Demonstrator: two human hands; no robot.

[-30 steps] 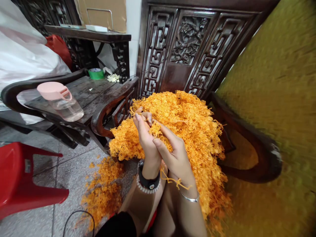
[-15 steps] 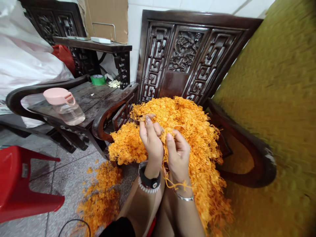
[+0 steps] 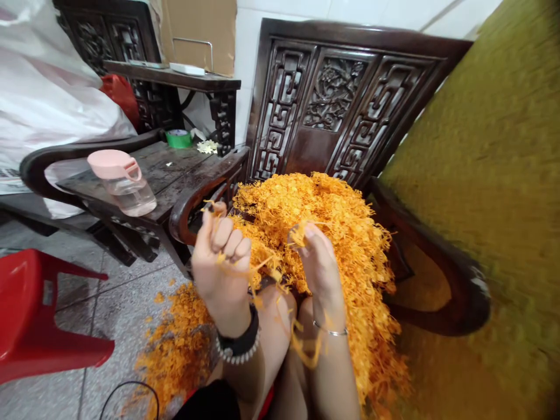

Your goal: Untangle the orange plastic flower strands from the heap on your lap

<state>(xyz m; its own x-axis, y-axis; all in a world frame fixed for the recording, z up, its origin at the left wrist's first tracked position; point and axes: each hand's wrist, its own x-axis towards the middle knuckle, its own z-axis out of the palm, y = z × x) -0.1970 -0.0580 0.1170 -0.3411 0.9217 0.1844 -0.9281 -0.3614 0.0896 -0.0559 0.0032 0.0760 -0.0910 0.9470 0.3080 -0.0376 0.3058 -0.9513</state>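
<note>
Two hands, the left hand (image 3: pixel 219 286) and right hand (image 3: pixel 321 268), held apart before the orange heap (image 3: pixel 350 219).
Half a second earlier they nearly met; the left has since swung outward, fingers curled, a thin strand (image 3: pixel 209 202) pinched at thumb and forefinger. The right, upright, pinches an orange clump (image 3: pixel 298 235). Blurred strands (image 3: pixel 308 359) dangle between.

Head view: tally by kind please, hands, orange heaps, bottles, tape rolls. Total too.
Hands: 2 (left hand, right hand)
Orange heaps: 2 (larger heap, smaller heap)
Bottles: 1 (pink-lidded bottle)
Tape rolls: 1 (green tape roll)
Total: 6
</note>
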